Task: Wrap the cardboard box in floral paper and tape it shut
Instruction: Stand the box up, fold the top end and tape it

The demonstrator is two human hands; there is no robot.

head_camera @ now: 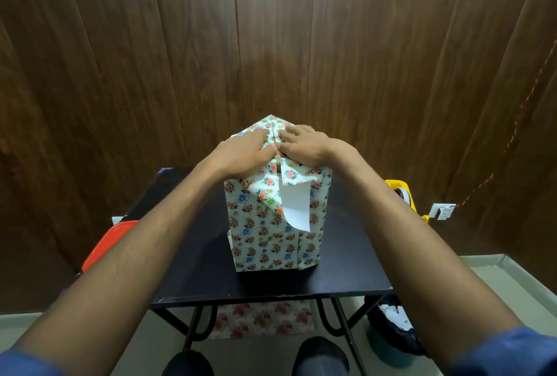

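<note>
1. Head cam looks down on a small black table (193,255) set against a wood-panel wall (391,44). It's the biggest thing here and basically the whole workbench.
2. Next down, the cardboard box (271,240) stands upright in the middle of that table, already covered in floral paper (256,225) down the sides. My guess is it's stood on end so the top can be folded shut.
3. Both hands sit on top. The left hand (241,149) and right hand (304,146) lie flat with fingers mostly straight, pressing the two side folds down so they meet along a centre seam. Neither is gripping anything, just pinning the paper so it doesn't spring back.
4. One loose flap (297,207) hangs over the near face, white underside showing, not yet taped.
5. Yellow tape dispenser (402,194) waits at the table's right edge, well apart from the box, probably needed next.
6. Some spare floral paper lies on the floor under the table.
</note>
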